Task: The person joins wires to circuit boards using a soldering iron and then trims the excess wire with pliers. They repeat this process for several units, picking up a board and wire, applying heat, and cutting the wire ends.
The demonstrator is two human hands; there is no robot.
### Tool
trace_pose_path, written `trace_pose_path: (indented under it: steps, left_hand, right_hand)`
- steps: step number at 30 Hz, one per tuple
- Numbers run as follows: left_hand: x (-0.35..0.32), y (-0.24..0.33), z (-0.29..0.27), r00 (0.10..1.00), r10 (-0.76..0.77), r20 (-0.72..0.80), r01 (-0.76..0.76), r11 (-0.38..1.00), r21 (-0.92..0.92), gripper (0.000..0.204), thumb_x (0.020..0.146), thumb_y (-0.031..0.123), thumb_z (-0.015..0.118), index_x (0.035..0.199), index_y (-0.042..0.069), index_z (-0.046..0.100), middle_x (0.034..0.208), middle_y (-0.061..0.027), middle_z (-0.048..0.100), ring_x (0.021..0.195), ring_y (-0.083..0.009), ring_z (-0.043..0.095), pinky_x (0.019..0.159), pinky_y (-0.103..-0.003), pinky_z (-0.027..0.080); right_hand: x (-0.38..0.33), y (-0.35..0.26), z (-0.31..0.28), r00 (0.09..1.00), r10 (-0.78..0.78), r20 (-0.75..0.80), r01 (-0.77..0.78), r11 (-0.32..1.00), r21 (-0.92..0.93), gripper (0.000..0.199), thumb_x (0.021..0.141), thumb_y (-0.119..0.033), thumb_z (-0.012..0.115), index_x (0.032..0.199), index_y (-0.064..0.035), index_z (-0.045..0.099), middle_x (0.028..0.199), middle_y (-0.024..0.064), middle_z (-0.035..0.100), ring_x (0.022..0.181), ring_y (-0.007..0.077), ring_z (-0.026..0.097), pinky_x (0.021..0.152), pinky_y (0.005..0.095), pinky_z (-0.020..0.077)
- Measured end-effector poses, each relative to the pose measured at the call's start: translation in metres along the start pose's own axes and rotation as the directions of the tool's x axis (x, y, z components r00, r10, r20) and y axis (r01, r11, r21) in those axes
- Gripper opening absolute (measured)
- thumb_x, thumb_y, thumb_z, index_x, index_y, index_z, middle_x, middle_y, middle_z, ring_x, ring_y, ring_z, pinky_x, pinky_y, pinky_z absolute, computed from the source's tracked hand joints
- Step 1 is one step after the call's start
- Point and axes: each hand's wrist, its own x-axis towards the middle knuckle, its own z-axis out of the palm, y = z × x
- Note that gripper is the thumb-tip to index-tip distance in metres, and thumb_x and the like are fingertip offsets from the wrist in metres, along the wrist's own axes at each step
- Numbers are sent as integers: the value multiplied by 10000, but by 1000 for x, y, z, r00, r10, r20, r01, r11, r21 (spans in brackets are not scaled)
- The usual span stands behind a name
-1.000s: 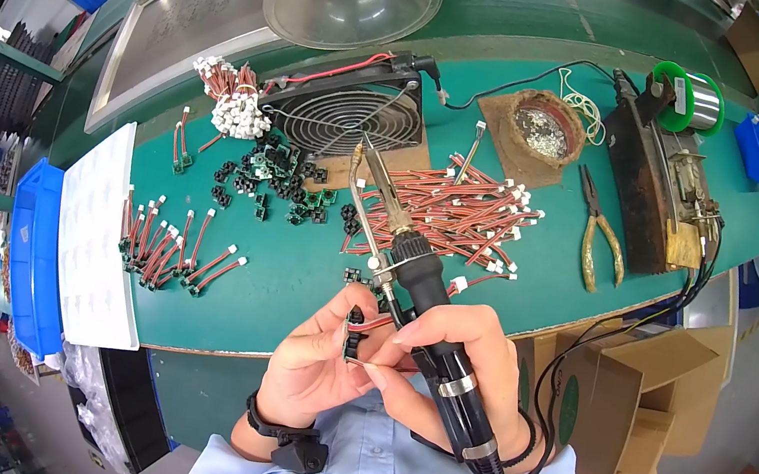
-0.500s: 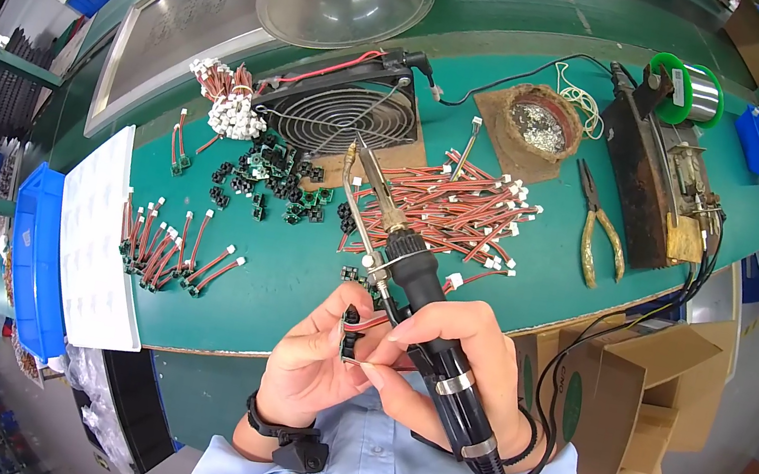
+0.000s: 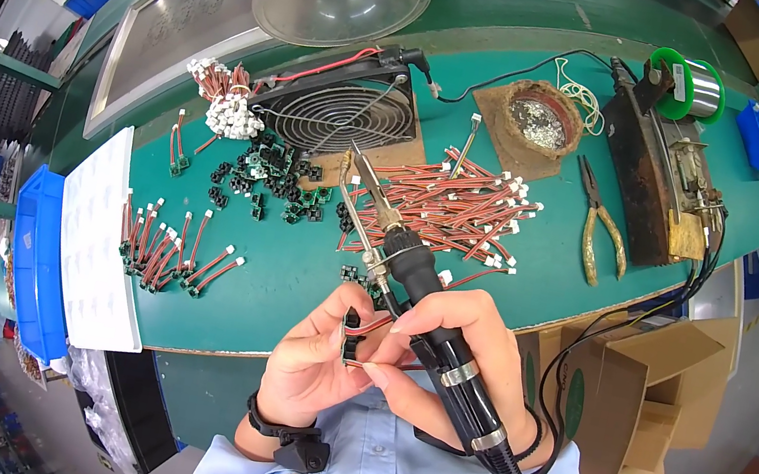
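We hold both hands close to the chest, just below the near edge of the green workbench. Our right hand is closed around the black handle of a soldering iron; the fingers wrap the grip fully and the metal tip points up and to the left, over the bench. The iron's black cord loops down past the right wrist.

Our left hand is curled, thumb and fingertips pinched on a small black connector with red wire leads running from it toward the right hand. The connector sits between the two hands, just beside the iron's handle, off the bench surface. Right fingertips also touch the leads. A dark watch band sits on the left wrist.

On the bench, beyond the iron tip, lies a loose pile of red wire harnesses with white plugs. Left of it are scattered small black connectors and a row of finished red leads. A black cooling fan lies flat behind them, next to a bundle of white-plugged wires. Yellow-handled pliers lie to the right, near a round tin of solder dross and a green solder spool. A white sheet and blue bin sit at the left end.
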Motion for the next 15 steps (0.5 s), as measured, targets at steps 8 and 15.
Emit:
trace_pose_path:
  steps: [8, 15]
  left_hand:
    - [2, 0, -1, 1000, -4, -3, 4, 999, 35, 281, 880, 171, 556, 1094, 39, 429, 1107, -197, 529, 1059, -352, 529, 961, -491, 386]
    - [1, -1, -6, 999, 2, -50, 1, 998, 58, 278, 871, 177, 570, 1066, 24, 445, 1071, -171, 533, 968, -302, 551, 881, -438, 428]
  right_hand:
    - [1, 0, -1, 1000, 6, 4, -6, 1000, -2, 417, 702, 72, 672, 1029, -34, 436, 785, 79, 618, 735, 132, 638, 664, 262, 525]
    - [2, -1, -1, 1000, -15, 8, 15, 999, -34, 411, 702, 67, 674, 1026, -33, 442, 779, 74, 620, 732, 132, 639, 659, 259, 522]
